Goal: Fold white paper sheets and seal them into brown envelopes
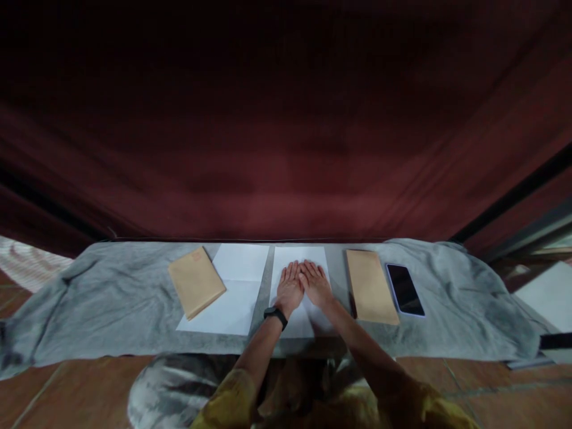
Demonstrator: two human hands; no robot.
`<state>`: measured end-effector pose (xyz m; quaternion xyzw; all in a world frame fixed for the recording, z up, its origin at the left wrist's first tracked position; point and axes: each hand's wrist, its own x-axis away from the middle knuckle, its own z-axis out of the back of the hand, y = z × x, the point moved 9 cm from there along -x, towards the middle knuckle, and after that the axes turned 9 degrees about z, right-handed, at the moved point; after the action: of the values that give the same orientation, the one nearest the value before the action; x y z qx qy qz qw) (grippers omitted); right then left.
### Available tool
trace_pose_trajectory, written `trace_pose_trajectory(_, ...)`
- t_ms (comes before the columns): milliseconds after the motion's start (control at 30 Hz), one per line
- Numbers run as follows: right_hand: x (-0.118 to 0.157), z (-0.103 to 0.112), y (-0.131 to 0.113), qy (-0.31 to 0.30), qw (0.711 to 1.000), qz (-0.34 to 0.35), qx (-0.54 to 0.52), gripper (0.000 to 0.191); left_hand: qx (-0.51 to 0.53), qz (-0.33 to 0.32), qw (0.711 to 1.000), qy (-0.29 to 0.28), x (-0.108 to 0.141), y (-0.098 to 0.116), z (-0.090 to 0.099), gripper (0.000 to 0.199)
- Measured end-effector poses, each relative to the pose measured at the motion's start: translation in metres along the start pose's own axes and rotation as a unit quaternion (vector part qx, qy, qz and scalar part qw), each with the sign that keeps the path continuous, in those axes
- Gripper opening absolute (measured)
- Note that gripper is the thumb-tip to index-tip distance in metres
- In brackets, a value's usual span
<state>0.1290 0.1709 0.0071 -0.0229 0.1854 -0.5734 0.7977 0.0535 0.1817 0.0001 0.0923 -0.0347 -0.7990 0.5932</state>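
Note:
My left hand (290, 288) and my right hand (316, 282) lie flat, side by side and touching, on a white sheet of paper (288, 256). Their fingers are stretched out and point away from me. A dark watch band circles my left wrist. Left of the hands is another white sheet (241, 262) with a crease across it. A brown envelope (196, 283) with a small reddish mark rests at an angle over that sheet's left side. To the right, a stack of brown envelopes (372, 286) lies on the cloth.
A phone (405, 289) with a dark screen and pale case lies right of the brown envelopes. Grey cloth (120, 298) covers the long narrow surface. Behind it rises a dark red wall (286, 179). Tiled floor (89, 393) shows below the front edge.

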Motion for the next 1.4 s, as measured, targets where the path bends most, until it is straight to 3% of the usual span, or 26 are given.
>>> trace_pose_trajectory(333,-0.029,-0.010,0.041,0.041,0.996,-0.058,0.061,0.049,-0.004,0.066,0.998,0.019,-0.040,-0.044,-0.003,0.058)
trace_pose_trajectory(733,-0.012,0.008,0.073,0.127,0.978,-0.123,0.107,0.058,0.003,0.137,0.989,0.057,-0.032,-0.068,0.004,0.059)
trace_pose_trajectory(933,0.014,0.018,0.063,0.149,0.975,-0.134,0.092,0.057,0.029,0.143,0.986,0.081,-0.003,-0.068,0.015,0.059)
trace_pose_trajectory(1067,0.038,0.010,0.016,0.110,0.989,-0.067,0.068,0.053,0.055,0.073,0.990,0.111,0.035,-0.040,0.017,0.057)
trace_pose_trajectory(1200,0.071,0.001,-0.030,0.080,0.995,0.019,0.047,0.049,0.033,0.008,0.995,0.094,0.075,-0.020,0.005,0.055)
trace_pose_trajectory(1400,0.102,0.008,-0.018,0.086,0.993,-0.008,0.086,0.053,0.000,0.027,0.992,0.125,0.110,-0.044,0.018,0.057)
